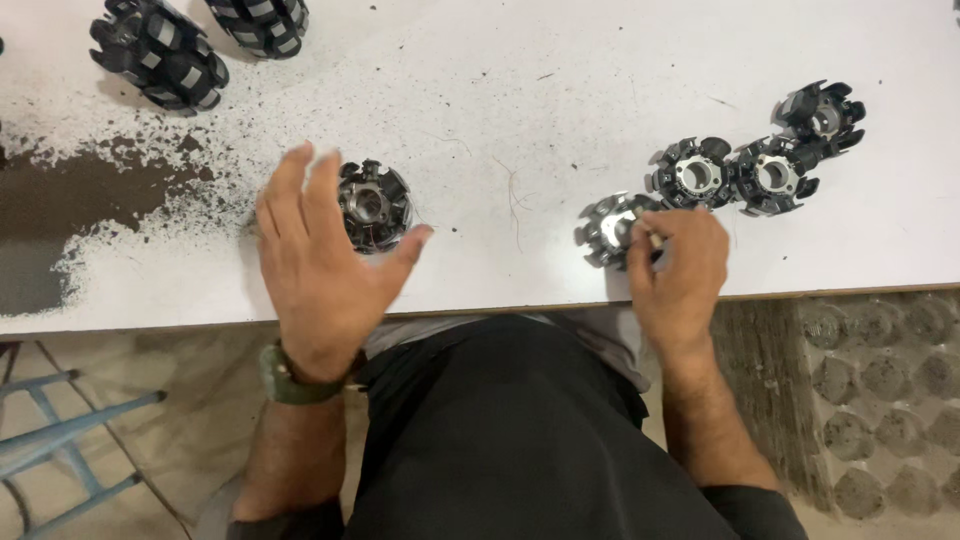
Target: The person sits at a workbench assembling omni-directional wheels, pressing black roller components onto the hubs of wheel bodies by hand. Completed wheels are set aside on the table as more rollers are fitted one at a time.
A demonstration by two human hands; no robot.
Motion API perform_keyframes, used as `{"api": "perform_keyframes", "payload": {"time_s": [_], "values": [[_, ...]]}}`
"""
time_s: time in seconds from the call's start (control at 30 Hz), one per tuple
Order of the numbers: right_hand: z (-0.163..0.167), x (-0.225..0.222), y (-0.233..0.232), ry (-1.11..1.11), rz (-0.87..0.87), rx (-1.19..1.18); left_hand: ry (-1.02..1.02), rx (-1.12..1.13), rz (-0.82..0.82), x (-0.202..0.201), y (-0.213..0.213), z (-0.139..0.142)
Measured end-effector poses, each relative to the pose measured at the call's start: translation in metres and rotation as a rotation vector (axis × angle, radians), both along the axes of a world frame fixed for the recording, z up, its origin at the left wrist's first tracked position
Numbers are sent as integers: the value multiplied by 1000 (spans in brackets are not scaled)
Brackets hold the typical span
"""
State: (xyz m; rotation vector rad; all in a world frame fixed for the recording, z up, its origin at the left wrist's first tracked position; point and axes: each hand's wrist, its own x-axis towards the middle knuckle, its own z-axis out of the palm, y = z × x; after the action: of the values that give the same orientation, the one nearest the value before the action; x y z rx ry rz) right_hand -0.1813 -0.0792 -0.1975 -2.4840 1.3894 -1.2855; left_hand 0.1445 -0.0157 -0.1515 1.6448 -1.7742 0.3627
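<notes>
My left hand (320, 255) rests on the white table (520, 110) with fingers spread, curved around a round black and metal slotted core (373, 204) that sits just past my palm. My right hand (680, 270) closes on the near edge of a second slotted core (610, 228) by the table's front edge. A green watch is on my left wrist.
Three more slotted cores lie at the right: (692, 173), (772, 176), (822, 112). Two larger black wound cores (160, 52), (262, 22) sit at the far left. Worn dark patches (70, 200) mark the table's left side. A blue metal frame (60, 430) stands below left.
</notes>
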Motion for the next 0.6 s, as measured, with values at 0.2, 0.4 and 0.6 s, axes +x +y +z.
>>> {"api": "perform_keyframes", "payload": {"time_s": [0.2,0.4,0.6], "values": [[4,-22,-24,3,-140,-19,83,257,6,3,-15,3],[-4,-8,12,-309,17,-42,181,222,-372,-73,-7,-22],[-9,5,32,-272,129,61,213,174,-370,-107,-1,-35]]}}
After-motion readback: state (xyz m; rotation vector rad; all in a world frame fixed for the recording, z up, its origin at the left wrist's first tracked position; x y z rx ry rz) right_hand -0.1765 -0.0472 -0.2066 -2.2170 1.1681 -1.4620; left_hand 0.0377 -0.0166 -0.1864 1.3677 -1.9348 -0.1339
